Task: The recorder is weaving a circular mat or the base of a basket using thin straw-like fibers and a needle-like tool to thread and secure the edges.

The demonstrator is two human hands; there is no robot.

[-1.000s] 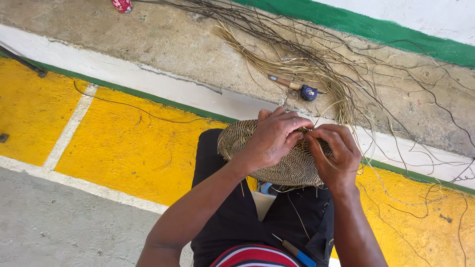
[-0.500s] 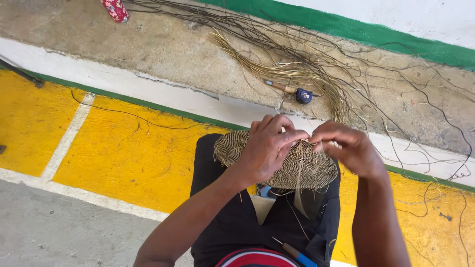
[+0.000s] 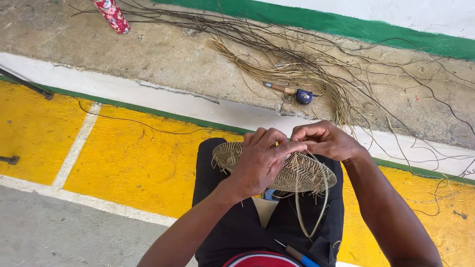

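The yellow painted floor fills the left and lower part of the view, crossed by a pale line and bordered above by a thin green stripe and a white band; its wide left stretch lies open, with only a thin dark strand trailing over it. Beyond the band runs a raw concrete ledge, closed at the top by a green stripe under a white wall. Loose dark and straw-coloured fibres sprawl over the right half of the ledge and spill past its edge toward the hands.

The person's black-clad lap sits at the lower middle, and the round woven disc rests on it, its rim free on the left and right, one long strand looping down from it. The left hand lies curled over the disc's top, fingers closed and pinching at the weave. The right hand, just beside it and touching at the fingertips, is closed on a thin strand at the disc's far rim.

A red flowered cylinder stands at the ledge's top left. A small wooden-handled tool with a blue end lies among the fibres.
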